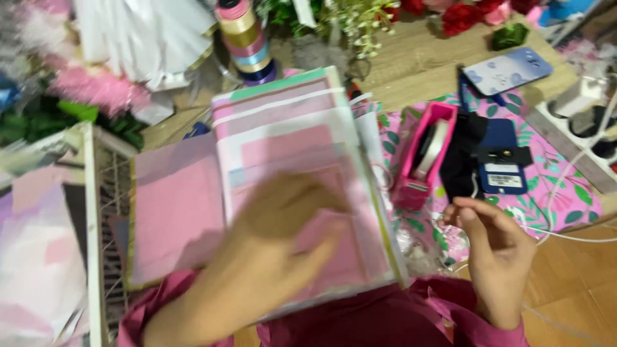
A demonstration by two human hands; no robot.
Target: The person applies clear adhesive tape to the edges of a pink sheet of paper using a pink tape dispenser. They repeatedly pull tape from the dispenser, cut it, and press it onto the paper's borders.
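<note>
My left hand (270, 238) is blurred with motion and lies flat on a stack of pink and white paper sheets (289, 128), which rests in front of me at the centre. My right hand (498, 250) hovers to the right of the stack with its fingers loosely curled. The fingertips seem pinched near a thin white cord, but I cannot tell whether they hold it. Just beyond that hand stands a pink tape dispenser (427, 151) with a white roll in it.
A blue box (501, 164) and a black cloth lie on a pink leaf-patterned mat (559, 186). A phone (508, 71) rests on the wooden floor behind. A stack of ribbon spools (247, 42), flowers and a white wire rack (96, 212) stand at left.
</note>
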